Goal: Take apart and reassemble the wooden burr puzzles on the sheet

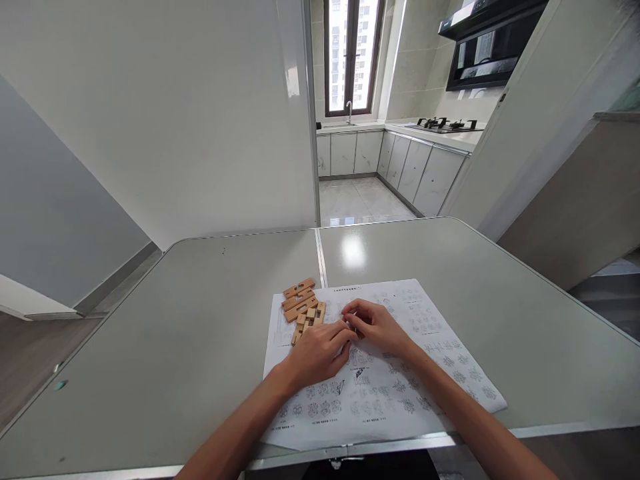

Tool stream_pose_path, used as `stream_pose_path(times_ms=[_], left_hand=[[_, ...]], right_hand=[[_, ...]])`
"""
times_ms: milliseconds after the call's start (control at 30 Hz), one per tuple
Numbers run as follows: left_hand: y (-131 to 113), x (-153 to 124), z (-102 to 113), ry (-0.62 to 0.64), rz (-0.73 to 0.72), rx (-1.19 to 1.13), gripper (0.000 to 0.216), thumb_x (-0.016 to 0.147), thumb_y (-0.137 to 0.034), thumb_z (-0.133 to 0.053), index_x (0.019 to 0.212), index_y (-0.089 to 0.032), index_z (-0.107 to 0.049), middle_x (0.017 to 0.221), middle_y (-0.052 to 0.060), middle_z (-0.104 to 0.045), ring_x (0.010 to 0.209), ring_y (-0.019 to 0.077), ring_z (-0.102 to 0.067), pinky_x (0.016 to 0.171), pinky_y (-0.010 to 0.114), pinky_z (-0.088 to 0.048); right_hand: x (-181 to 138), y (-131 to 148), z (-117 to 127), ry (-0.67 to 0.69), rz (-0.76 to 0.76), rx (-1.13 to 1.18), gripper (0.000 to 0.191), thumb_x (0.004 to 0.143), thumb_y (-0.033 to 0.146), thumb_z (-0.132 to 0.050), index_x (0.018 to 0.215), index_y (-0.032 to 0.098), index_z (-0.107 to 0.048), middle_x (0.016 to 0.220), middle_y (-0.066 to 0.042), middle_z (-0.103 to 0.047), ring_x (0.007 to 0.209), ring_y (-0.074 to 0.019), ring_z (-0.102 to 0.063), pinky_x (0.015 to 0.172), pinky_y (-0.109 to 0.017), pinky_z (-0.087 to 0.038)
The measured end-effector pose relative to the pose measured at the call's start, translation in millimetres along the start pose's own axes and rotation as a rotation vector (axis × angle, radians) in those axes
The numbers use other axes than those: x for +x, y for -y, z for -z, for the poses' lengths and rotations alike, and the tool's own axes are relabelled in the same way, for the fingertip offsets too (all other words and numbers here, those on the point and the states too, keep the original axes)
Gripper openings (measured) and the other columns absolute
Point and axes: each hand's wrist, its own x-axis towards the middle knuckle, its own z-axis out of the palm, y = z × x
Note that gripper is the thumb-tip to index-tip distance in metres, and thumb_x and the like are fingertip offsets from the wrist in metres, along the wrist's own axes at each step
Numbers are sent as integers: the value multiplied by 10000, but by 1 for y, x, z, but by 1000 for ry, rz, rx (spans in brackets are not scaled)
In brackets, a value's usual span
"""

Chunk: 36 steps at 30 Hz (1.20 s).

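My left hand (323,353) and my right hand (377,327) meet over a large printed sheet (395,400). Both sets of fingers are curled and pinched together at the tips. Whatever lies between them is hidden or too small to make out. Just beyond my left hand, notched wooden puzzle pieces sit at the sheet's left edge. Several darker brown slotted pieces (300,310) lie in a stack of rows, and paler notched pieces (320,313) lie beside them, partly covered by the hand. Small line drawings of assembled shapes fill the sheet.
The grey table (165,347) has a metal seam (320,257) down its middle and a metal front edge. A small green bit (61,385) lies near its left edge. Beyond stand a white wall (175,120) and a kitchen with cabinets (425,173) and a gas stove (445,125).
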Motion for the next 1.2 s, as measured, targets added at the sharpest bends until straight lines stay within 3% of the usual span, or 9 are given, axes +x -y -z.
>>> stream_pose_path(times_ms=[1200], left_hand=[[2, -2, -2, 0, -8, 20, 151, 997, -156, -475, 1070, -205, -598, 1005, 43, -718, 841, 170, -707, 692, 283, -536]], right_hand=[[0, 0, 0, -6, 8, -25, 187, 955, 376, -609, 983, 218, -706, 745, 4, -696, 645, -156, -603, 610, -279, -467]])
